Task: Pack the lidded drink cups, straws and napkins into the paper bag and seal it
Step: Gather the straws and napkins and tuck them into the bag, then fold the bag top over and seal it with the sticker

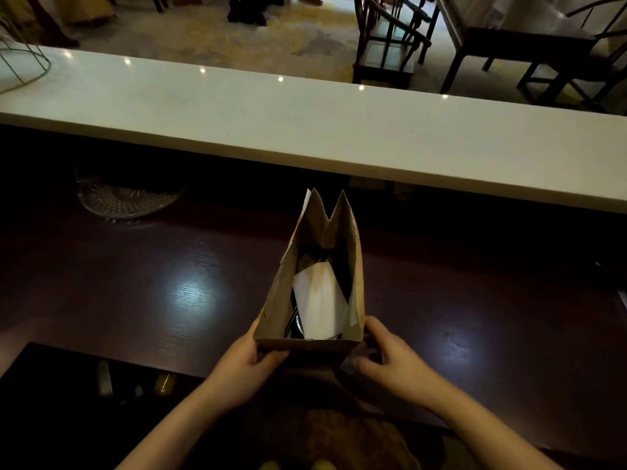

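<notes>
A brown paper bag (281, 300) stands upright on the dark wooden counter (135, 283), its top open and its far side gusset folded inward. Inside it lies a white napkin (320, 300) over dark cup lids (298, 325), which show only in part. No straws can be made out in the dim bag. My left hand (252, 361) grips the bag's near left corner. My right hand (380, 351) holds its near right corner, fingers curled against the bag's front.
A raised white bar ledge (305, 130) runs across behind the bag. A glass dish (125, 198) sits in shadow at the far left. A dark recess (101, 378) with small items lies at the near left. Chairs (390, 45) stand beyond the ledge.
</notes>
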`<state>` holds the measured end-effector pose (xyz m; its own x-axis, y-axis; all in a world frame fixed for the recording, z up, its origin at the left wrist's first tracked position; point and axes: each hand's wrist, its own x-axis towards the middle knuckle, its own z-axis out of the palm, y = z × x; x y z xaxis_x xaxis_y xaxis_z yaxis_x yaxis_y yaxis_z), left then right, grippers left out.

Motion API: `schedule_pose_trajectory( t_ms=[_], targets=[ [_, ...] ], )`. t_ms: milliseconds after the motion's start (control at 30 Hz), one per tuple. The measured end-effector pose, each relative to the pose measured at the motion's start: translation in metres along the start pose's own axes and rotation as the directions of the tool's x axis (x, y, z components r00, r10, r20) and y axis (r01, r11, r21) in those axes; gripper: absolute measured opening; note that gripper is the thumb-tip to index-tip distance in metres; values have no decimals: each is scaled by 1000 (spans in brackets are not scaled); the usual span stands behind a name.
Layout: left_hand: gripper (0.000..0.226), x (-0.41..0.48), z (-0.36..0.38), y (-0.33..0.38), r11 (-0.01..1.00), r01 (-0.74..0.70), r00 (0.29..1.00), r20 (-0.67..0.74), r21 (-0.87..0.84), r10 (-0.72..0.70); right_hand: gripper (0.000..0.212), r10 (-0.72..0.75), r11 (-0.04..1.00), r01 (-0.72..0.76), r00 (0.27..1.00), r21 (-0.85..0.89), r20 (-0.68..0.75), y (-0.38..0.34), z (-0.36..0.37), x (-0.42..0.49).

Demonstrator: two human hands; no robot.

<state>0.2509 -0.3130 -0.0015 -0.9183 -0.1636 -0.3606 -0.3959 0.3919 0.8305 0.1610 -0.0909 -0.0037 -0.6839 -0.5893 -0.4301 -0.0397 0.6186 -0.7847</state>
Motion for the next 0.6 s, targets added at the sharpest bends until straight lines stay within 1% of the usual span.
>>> schedule_pose_trajectory(
  t_ms=[33, 67, 133, 167, 200, 267, 333, 433, 533, 600],
  targets=[
    [48, 0, 4, -2, 1000, 1, 1000, -22, 2, -1, 47, -14, 1000, 13, 1000, -23, -19, 2, 5, -3],
    [44, 0, 7, -4, 1000, -9, 999, -32, 1, 9, 46, -30, 999, 28, 998, -47, -47, 2, 10, -5],
    [46, 3, 14, -7, 999, -43, 998, -44, -23, 42, 34, -71, 996, 63, 989, -67, -128, 1, 20, -5],
    [51, 4, 17, -5, 996, -87, 994, -64, -30, 85, 25, -86, 994, 73, 980, -77, -179, -1, 24, -4],
    [52, 5, 20, -4, 991, -133, 987, -101, -30, 129, 22, -92, 993, 72, 968, -94, -232, -3, 27, -2],
    [37, 6, 26, 1, 980, -197, 968, -160, -26, 191, 37, -132, 986, 94, 944, -140, -301, -4, 36, 3],
    [39, 6, 30, 7, 973, -229, 962, -163, -38, 220, 49, -174, 975, 115, 929, -190, -326, -6, 44, 6],
    [42, 6, 34, 10, 965, -250, 960, -146, -77, 237, 53, -209, 969, 142, 907, -202, -366, -5, 55, 9],
    [34, 1, 41, 16, 971, -220, 969, -136, -88, 207, 56, -250, 961, 180, 894, -211, -373, -1, 64, 10],
    [35, 3, 46, 16, 972, -220, 960, -196, -87, 200, 58, -279, 953, 218, 899, -209, -337, 0, 73, 9]
  ],
)
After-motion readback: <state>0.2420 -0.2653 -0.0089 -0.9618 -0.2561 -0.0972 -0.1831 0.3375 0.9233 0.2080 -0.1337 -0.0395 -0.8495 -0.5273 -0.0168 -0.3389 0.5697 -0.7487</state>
